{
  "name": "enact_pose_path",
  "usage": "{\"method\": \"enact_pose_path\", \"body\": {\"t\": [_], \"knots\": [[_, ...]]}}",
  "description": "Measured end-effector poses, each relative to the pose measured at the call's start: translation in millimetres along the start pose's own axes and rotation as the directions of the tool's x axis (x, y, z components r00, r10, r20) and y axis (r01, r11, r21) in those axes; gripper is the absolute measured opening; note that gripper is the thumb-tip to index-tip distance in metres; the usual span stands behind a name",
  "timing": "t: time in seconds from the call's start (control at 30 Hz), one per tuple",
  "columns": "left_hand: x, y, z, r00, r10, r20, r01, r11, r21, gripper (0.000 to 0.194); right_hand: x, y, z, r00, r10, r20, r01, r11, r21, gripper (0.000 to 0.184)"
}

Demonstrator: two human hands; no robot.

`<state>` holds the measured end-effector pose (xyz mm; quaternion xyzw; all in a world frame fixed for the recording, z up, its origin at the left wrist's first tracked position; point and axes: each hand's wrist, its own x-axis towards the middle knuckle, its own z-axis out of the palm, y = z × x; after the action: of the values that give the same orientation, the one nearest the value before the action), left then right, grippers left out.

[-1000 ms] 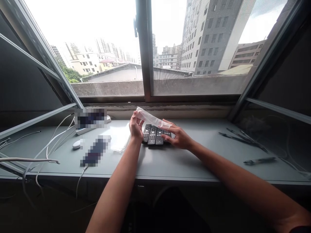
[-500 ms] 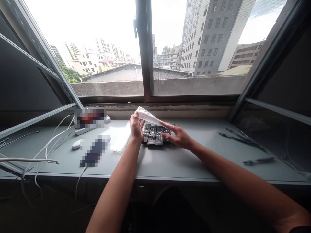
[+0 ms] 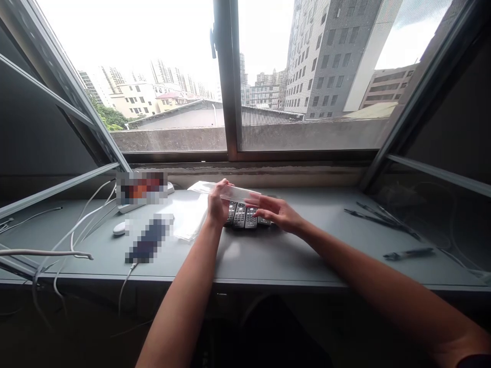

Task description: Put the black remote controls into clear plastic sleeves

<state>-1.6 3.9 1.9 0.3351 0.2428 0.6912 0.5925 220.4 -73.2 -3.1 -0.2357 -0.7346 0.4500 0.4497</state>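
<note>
The counter (image 3: 268, 260) offers passage between the forearms (image 3: 190, 283), just in front of the remotes (image 3: 240, 219); cables (image 3: 46, 252) crowd the left, and shadowed slender items, probably pens (image 3: 408, 253), obstruct the right.

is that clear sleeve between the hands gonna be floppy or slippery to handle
The sleeve is likely floppy, since its film looks thin and see-through. It is probably very light for its length, as it looks flat. It may be a bit slippery, given the shine on its surface.
</note>
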Motion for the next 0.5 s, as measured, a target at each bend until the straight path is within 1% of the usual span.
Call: {"method": "enact_pose_path", "body": {"t": [0.03,0.1,0.13,0.17,0.2,0.23,0.27,0.3,0.33,0.4,0.43,0.5], "knots": [[2,2,-1.8,0.999,0.020,-0.050,-0.022,0.999,-0.048,0.029,0,0,-1,0.998,-0.029,-0.046,0.028,0.999,-0.038,0.066],[6,8,-5.6,0.990,0.033,-0.136,-0.053,0.988,-0.148,0.024,0,1,-4,0.984,-0.114,-0.136,0.083,0.973,-0.214,0.054],[8,11,-7.5,0.984,0.031,-0.173,-0.064,0.980,-0.190,0.022,-1,2,-6,0.977,-0.159,-0.143,0.103,0.937,-0.335,0.050],[9,14,-9.4,0.978,0.026,-0.208,-0.073,0.972,-0.223,0.019,-2,3,-8,0.975,-0.191,-0.115,0.119,0.883,-0.454,0.049],[10,16,-11.2,0.970,0.020,-0.244,-0.081,0.966,-0.247,0.017,-3,6,-10,0.978,-0.200,-0.059,0.134,0.819,-0.558,0.052],[11,19,-12.7,0.961,0.012,-0.277,-0.088,0.961,-0.262,0.015,-5,8,-11,0.984,-0.175,0.015,0.144,0.757,-0.638,0.059],[11,20,-13.8,0.952,0.003,-0.306,-0.090,0.958,-0.272,0.014,-6,12,-12,0.989,-0.125,0.083,0.147,0.706,-0.692,0.070],[12,22,-14.7,0.944,-0.009,-0.330,-0.088,0.956,-0.281,0.014,-8,16,-13,0.990,-0.059,0.126,0.133,0.668,-0.732,0.079],[12,23,-15.1,0.938,-0.026,-0.346,-0.081,0.953,-0.291,0.014,-9,20,-14,0.989,0.015,0.145,0.102,0.641,-0.761,0.085],[12,23,-15.2,0.932,-0.063,-0.356,-0.055,0.949,-0.311,0.016,-9,28,-15,0.980,0.123,0.155,0.044,0.627,-0.778,0.089],[11,23,-15.0,0.932,-0.077,-0.354,-0.043,0.947,-0.317,0.017,-9,30,-16,0.976,0.148,0.161,0.031,0.635,-0.772,0.089],[11,22,-14.4,0.929,-0.094,-0.359,-0.023,0.951,-0.308,0.020,-8,33,-18,0.972,0.153,0.178,0.029,0.674,-0.738,0.088]]}}
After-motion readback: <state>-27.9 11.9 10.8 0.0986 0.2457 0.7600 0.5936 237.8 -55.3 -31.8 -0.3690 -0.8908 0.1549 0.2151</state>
